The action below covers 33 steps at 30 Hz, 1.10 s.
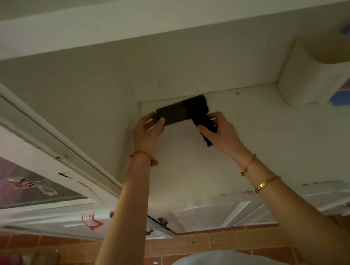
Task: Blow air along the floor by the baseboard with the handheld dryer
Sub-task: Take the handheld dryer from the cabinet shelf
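A black handheld dryer (183,110) lies level just above a white flat surface (199,174), close to where that surface meets the pale wall (115,77). Its barrel runs left to right along the wall line, and its handle points down toward me. My left hand (148,130) grips the barrel's left end, wearing a red string bracelet at the wrist. My right hand (222,134) is wrapped around the handle, with gold bracelets on that wrist. The join of wall and surface (242,87) runs on to the right of the dryer.
A cream oval bin (319,68) stands against the wall at the right, with something blue (347,99) behind it. A white door frame with a patterned glass panel (4,177) runs along the left. Below the surface's front edge are white cabinet fronts (205,216) and red brick tiles (210,243).
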Available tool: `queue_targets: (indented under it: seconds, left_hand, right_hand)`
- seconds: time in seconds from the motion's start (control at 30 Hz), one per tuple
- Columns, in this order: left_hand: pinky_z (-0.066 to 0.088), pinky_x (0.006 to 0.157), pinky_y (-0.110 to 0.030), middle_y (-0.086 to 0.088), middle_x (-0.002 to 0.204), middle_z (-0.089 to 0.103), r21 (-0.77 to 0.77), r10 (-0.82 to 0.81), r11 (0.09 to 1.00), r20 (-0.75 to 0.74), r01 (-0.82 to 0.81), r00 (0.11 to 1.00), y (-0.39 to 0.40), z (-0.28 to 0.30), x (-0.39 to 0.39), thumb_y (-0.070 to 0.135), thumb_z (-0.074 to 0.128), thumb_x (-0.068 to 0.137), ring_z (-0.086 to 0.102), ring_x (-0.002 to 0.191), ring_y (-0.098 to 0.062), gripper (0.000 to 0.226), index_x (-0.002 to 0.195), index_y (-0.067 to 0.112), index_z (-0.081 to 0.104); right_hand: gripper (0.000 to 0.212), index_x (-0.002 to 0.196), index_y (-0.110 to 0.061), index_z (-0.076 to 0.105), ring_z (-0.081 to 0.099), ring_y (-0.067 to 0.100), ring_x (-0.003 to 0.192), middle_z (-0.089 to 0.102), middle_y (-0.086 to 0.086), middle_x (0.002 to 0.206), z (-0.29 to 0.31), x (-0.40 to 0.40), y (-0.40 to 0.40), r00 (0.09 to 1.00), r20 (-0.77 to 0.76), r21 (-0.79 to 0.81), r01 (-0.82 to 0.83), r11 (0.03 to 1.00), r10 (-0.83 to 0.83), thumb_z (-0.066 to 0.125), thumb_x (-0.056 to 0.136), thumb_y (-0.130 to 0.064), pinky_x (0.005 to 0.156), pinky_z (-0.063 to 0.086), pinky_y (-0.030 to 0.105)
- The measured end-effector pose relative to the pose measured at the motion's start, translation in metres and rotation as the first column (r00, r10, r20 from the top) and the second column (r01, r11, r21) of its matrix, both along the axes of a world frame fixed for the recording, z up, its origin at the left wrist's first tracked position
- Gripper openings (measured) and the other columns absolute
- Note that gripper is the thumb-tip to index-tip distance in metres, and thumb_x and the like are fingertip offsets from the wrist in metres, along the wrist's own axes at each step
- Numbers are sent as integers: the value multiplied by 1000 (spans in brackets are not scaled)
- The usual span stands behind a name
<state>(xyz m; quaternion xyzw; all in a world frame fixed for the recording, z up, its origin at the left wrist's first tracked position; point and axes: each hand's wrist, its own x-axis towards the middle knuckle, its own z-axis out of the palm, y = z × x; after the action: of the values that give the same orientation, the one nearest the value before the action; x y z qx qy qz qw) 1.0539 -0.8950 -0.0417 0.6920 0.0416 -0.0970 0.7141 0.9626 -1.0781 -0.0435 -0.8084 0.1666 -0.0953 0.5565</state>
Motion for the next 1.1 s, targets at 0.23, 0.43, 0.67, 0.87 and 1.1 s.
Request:
queue_targets:
  seconds: [0.23,0.43,0.67,0.87,1.1]
  left_hand:
    - [57,88,-20,-17,128,62,-287,-92,955,-64,70,994,7,12,-49,1,63,93,66,109,-16,47,138,-2,51]
    - [56,92,-21,-11,118,68,-419,-198,900,-152,118,968,12,16,-78,1,59,95,64,113,-18,35,130,-4,57]
    - [50,104,-26,-12,125,67,-498,-332,841,-170,210,928,9,27,-116,6,58,96,65,116,-15,37,131,-4,56]
    - [42,113,-31,-15,133,63,-488,-468,802,-157,344,870,-5,37,-148,7,53,99,58,127,-19,32,130,0,56]
    - [45,109,-29,-14,132,65,-484,-630,716,-138,503,764,-39,36,-193,8,52,99,60,126,-17,38,136,-2,53]
  right_hand:
    - [40,112,-19,48,62,1,83,58,-12,98,14,-54,5,998,-44,185,55,981,-48,74,83,-23,57,48,8]
    - [40,118,-11,47,70,15,73,66,12,105,25,-95,13,997,-48,400,75,913,-61,69,85,-9,63,56,22]
    - [35,119,-10,54,67,10,69,67,10,87,27,-140,15,996,-81,433,72,898,-41,65,86,-12,64,52,20]
    - [20,105,-10,60,65,14,64,67,3,68,29,-188,16,992,-75,491,125,862,-102,62,86,-6,60,52,21]
    - [29,118,-4,58,63,19,74,65,8,77,29,-262,6,974,-86,531,224,817,-211,60,89,-9,73,52,29]
